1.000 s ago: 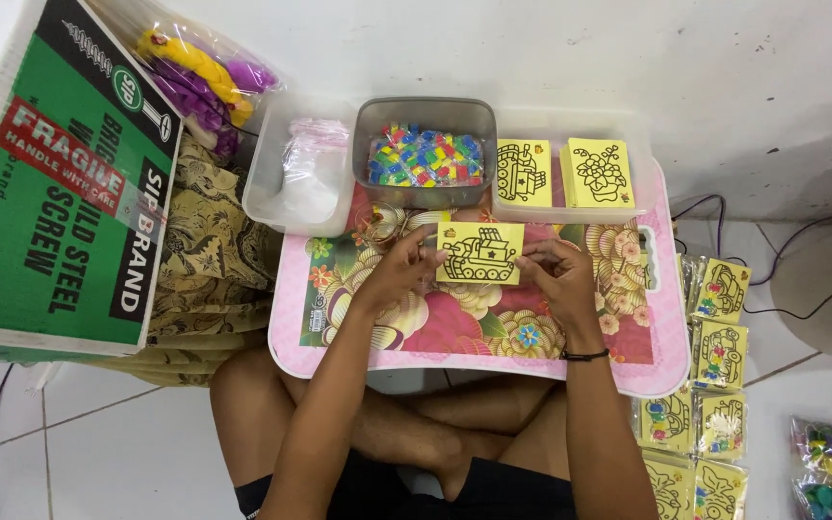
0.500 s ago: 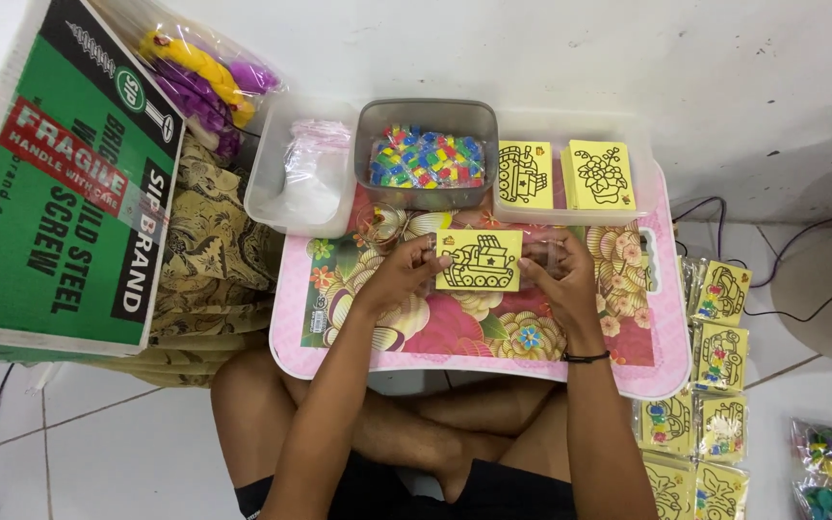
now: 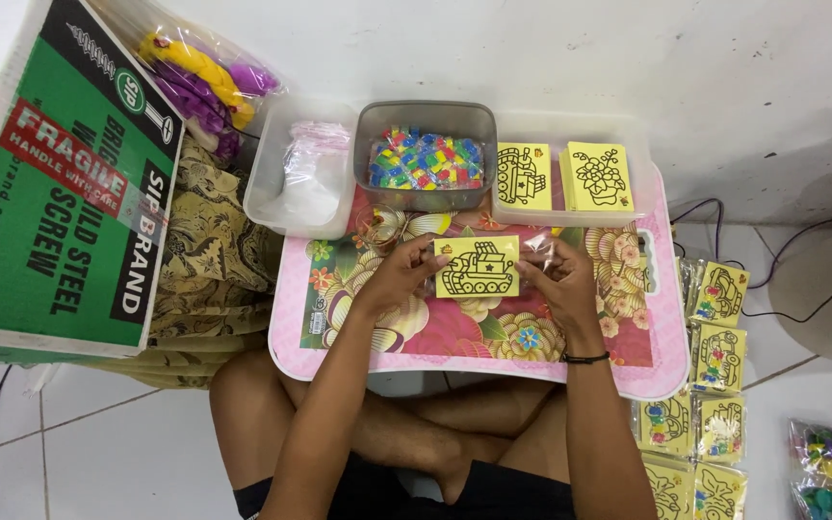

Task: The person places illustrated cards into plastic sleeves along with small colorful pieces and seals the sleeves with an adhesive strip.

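Observation:
My left hand (image 3: 399, 277) and my right hand (image 3: 559, 279) both hold a yellow card with a black line drawing (image 3: 477, 267), one hand at each short edge, just above a pink flowered lap tray (image 3: 570, 339). A clear plastic sleeve (image 3: 537, 248) shows at the card's right end under my right fingers. Behind the card stands a grey tub of small coloured packets (image 3: 426, 157). To its right a clear tub (image 3: 628, 135) holds two stacks of yellow drawing cards (image 3: 562, 176).
A clear tub with plastic bags (image 3: 302, 178) sits at the tray's back left. A green and white cardboard box (image 3: 60, 183) rests on folded patterned cloth (image 3: 209, 260) at left. Packed yellow cards (image 3: 715, 356) lie in a column on the floor at right. My crossed legs (image 3: 406, 433) are below.
Both hands have lifted the yellow card slightly away from me, toward the tubs, and the plastic sleeve now shows at its right end.

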